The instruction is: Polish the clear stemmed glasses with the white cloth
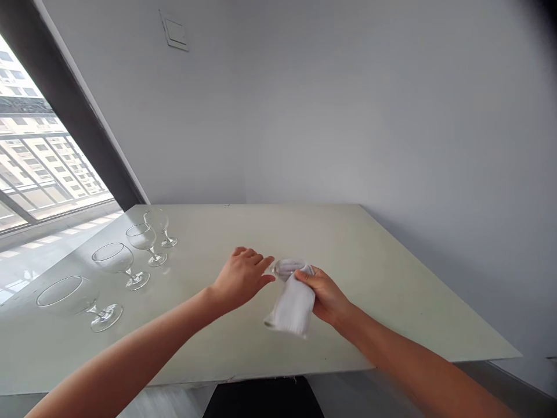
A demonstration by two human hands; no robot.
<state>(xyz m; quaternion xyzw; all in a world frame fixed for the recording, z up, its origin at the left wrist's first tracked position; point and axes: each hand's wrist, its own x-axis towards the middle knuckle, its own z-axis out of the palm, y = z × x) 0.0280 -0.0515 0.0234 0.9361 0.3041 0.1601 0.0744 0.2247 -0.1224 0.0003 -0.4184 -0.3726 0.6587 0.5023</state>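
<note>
Right hand (pixel 326 293) pinching white cloth (pixel 295 306) around a glass (pixel 285 267), mid-table (pixel 369 249). Left hand (pixel 243 276) loosely spread, just beside it; can't tell if touching. Four stemmed glasses (pixel 114 258) upright, table's left side.

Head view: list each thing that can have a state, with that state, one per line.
Four glasses: upright, in a row, apart.
Fifth glass: held with the cloth; tilt unclear.
Cloth: gripped, hanging down, slightly blurred.
Right hand: closed on the cloth.
Left hand: open, beside the fifth glass; contact unclear.
Switch: on or off unclear.
Window: letting in daylight.
</note>
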